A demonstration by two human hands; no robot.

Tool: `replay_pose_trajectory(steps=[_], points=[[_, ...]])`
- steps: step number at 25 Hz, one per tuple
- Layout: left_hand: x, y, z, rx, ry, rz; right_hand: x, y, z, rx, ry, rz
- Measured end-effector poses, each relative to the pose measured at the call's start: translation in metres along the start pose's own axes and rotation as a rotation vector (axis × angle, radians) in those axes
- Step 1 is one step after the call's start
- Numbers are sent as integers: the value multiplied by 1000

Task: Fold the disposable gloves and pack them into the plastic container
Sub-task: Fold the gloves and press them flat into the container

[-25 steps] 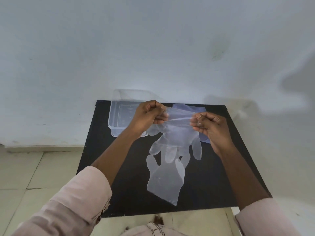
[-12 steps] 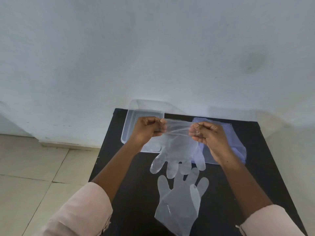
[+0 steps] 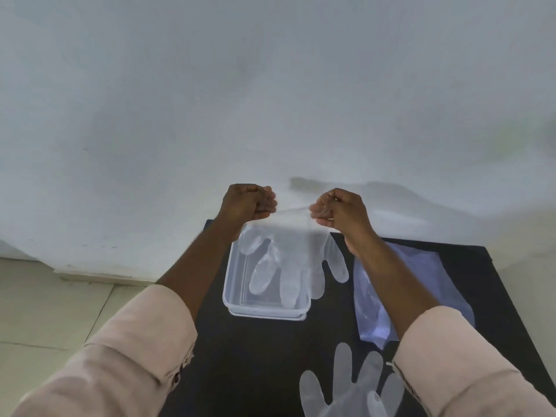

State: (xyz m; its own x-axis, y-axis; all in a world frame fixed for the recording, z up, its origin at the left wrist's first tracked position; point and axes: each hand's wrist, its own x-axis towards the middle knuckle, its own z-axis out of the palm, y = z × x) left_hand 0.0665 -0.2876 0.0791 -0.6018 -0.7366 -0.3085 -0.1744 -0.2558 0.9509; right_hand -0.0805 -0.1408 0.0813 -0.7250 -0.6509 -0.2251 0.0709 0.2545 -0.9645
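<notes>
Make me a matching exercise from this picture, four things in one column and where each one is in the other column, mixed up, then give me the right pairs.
Things
1. held glove
2. second glove
3. plastic container
4. bluish plastic bag

Places
A. flat on the black table, nearest the camera
B. open, on the table under the left hand
C. hanging by its cuff, stretched between the left hand and the right hand
D. lying flat under the right forearm

Pairs: 1-C, 2-A, 3-B, 4-D
</notes>
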Motion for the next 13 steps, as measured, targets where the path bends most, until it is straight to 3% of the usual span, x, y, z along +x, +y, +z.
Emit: replay_pose_trajectory(steps=[3,8,10,13], points=[[22,17,-6,-19,79,115,21,-21,23,-41,100,-137],[0,38,-8,-106,97,586,-1,-43,39,115,312,-672],[-9,18,-16,-67,92,636,-17,-23,43,73,339,-707],[-13,-44,-30,101,106,511,-26,44,50,-76,280,-580]])
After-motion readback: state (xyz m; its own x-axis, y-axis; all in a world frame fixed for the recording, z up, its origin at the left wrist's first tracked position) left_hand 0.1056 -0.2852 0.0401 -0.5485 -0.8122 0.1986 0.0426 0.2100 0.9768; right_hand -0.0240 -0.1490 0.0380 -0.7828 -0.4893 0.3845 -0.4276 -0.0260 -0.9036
